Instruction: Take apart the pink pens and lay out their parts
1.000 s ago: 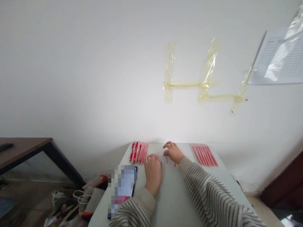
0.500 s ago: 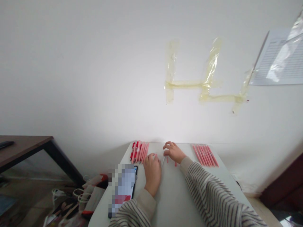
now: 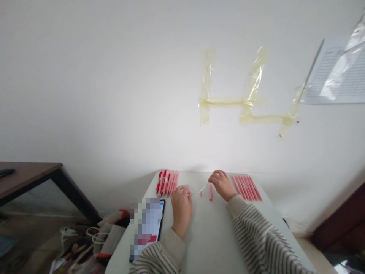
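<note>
My left hand (image 3: 181, 207) is closed around a pink pen part (image 3: 188, 187), only its tip showing past the fingers. A thin white pen refill (image 3: 204, 187) is pinched in my right hand (image 3: 223, 185), slanting down to the left. Between the hands, a short pink pen piece (image 3: 201, 193) lies on the white table (image 3: 211, 239). A longer pink pen barrel (image 3: 211, 192) rests beside it, just left of my right hand. Red and pink pens (image 3: 167, 183) form a row left of my left hand. Several pink pens (image 3: 246, 187) lie side by side at the right.
A phone (image 3: 151, 228), partly blurred out, lies along the table's left edge. The wall (image 3: 128, 95) rises directly behind the table. Bags and other items (image 3: 108, 236) are heaped on the floor at left, near a brown desk (image 3: 31, 175).
My right hand has moved right, drawing the white refill away from my left hand. The pink barrel beside it shows more fully. My left hand has hardly moved.
</note>
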`<state>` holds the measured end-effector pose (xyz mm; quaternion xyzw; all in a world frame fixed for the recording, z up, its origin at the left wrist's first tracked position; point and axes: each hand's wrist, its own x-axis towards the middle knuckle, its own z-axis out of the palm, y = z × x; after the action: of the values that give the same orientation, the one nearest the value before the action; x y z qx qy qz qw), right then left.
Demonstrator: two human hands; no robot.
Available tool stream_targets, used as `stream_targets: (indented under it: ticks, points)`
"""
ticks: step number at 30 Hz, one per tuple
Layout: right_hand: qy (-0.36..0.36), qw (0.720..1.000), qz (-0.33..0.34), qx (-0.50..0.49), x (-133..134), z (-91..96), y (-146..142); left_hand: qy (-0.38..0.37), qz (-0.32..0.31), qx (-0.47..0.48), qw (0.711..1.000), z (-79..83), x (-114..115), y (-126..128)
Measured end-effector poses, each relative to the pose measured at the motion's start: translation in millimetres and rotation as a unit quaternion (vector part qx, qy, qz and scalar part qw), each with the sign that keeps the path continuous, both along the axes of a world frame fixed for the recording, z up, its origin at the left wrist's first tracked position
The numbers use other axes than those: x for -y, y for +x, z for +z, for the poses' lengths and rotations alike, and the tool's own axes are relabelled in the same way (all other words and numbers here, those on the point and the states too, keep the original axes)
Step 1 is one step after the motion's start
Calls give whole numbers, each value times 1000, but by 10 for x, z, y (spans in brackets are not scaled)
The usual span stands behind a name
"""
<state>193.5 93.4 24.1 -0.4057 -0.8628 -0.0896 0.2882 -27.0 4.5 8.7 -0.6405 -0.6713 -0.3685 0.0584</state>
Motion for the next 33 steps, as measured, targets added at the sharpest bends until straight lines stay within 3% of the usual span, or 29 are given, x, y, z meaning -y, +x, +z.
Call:
stream_targets:
  ticks: [13, 33]
  points:
    - [41, 994, -46, -90, 248, -316, 125, 18, -54, 82, 995, -17, 22, 52]
    - [12, 995, -21, -97, 246, -319, 133, 1, -50, 81, 996, 10, 17, 63]
